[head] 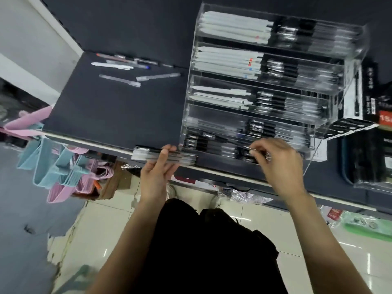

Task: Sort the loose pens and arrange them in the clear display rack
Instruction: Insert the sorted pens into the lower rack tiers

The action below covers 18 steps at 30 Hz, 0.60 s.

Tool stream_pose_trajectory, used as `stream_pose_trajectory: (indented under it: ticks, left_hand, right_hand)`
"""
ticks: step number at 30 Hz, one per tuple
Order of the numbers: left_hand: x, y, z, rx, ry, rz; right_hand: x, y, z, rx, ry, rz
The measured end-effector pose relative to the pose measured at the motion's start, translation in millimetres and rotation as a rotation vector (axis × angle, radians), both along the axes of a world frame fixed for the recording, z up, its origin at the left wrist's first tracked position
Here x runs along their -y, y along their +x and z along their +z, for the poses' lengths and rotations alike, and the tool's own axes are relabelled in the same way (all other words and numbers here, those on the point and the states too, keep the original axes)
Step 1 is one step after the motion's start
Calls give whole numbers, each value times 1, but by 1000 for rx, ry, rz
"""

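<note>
1. Shop surroundings fill the lower frame: glossy floor tiles, the person's dark clothing, and pastel hangers (57, 166) dangling off the shelf edge at centre left
2. Nearest the viewer, the left hand (156, 172) grips a bundle of pens (161, 155) laid flat and level at the front lip of the dark shelf (110, 111), fingers curled round it; likely held there as a ready supply to feed from
3. Just right of it, the right hand (277, 162) reaches into the lowest tier of the clear display rack (275, 85), fingertips pinching what seems to be a single pen (253, 150); blur hides exactly how it sits, though it appears to be going in beside matching dark-capped ones
4. Farther up the frame, the rack's stepped tiers hold white pens on their left and black-and-clear ones on their right, grouped by kind so each sort shows
5. In the upper left, well apart from the rack, loose pens (131, 66) lie scattered on the shelf, not yet sorted
6. At the far right stand dark boxed goods (370, 98)
</note>
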<state>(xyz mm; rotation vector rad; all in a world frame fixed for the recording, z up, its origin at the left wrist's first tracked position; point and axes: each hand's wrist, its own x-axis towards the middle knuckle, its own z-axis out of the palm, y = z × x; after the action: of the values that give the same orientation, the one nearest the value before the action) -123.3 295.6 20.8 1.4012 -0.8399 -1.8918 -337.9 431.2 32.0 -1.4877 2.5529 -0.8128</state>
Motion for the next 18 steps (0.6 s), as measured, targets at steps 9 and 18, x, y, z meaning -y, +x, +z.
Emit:
stream_pose_trajectory:
  ticks: [9,18]
  left_hand:
    - [1,6,1,1,14,57]
    - [11,10,-2,-32,7,-46]
  right_hand:
    - [43,16,-31,-410,256,202]
    - [55,23,-38,-646,265,292]
